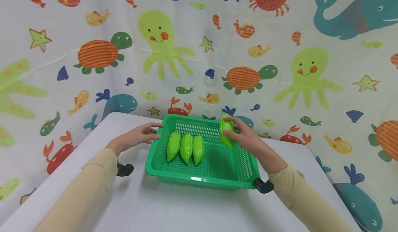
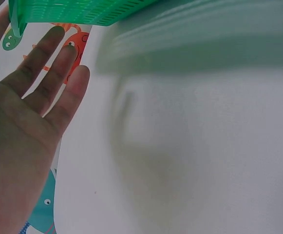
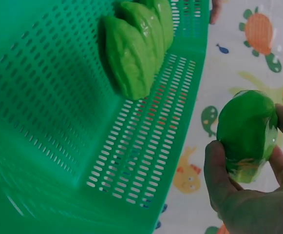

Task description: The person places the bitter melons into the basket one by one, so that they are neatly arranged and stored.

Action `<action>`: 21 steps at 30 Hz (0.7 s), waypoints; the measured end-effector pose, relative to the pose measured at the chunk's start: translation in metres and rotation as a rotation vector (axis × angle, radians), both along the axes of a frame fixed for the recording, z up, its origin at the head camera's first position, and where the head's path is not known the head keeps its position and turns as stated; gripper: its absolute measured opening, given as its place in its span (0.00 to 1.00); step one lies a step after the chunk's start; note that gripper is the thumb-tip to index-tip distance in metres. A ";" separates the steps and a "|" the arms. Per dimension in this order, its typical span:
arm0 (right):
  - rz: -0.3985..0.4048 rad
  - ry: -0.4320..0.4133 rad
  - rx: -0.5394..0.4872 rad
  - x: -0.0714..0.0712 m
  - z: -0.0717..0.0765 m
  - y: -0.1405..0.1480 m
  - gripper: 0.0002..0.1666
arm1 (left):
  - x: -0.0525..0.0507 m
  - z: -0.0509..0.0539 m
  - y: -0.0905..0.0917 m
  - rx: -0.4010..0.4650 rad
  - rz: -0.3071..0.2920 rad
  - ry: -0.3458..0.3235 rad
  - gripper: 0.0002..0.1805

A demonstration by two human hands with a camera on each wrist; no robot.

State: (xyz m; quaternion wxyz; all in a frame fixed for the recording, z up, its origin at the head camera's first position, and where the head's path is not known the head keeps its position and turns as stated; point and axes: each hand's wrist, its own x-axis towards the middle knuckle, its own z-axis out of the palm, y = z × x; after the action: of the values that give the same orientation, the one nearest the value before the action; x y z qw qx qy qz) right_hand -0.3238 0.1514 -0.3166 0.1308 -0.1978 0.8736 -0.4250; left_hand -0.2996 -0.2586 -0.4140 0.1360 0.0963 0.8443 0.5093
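Note:
My right hand (image 1: 247, 137) pinches a bright green ridged bitter gourd (image 1: 226, 131) between thumb and fingers, above the right back part of a green plastic basket (image 1: 199, 179). The right wrist view shows the held bitter gourd (image 3: 247, 131) outside the rim line, with the thumb and fingers on opposite sides of it. Three more bitter gourds (image 1: 186, 148) lie side by side in the basket's left half, pointing front to back. By the basket's left rim is my left hand (image 1: 136, 135), its fingers loosely extended and the fingertips at the rim. Whether they press on it I cannot tell.
The basket has slotted walls and stands on a white table (image 1: 186, 211). Behind the table hangs a white curtain (image 1: 199, 63) printed with sea animals. A black strap end (image 1: 125, 170) shows at the left wrist, another (image 1: 263, 185) at the right, close to the basket's front right corner.

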 end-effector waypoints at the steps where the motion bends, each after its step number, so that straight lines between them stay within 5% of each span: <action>1: 0.009 -0.006 0.007 -0.003 -0.001 -0.001 0.31 | 0.000 0.000 0.000 0.001 0.002 -0.003 0.37; 21: 0.099 -0.062 0.109 -0.030 -0.028 -0.031 0.29 | 0.001 0.003 0.002 -0.010 -0.017 0.011 0.37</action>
State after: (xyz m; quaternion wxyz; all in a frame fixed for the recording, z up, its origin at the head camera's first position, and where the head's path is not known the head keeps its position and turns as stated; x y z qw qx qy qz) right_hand -0.3538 0.1201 -0.3445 0.1894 -0.2201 0.8800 -0.3758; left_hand -0.2986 -0.2568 -0.4107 0.1360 0.1058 0.8466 0.5035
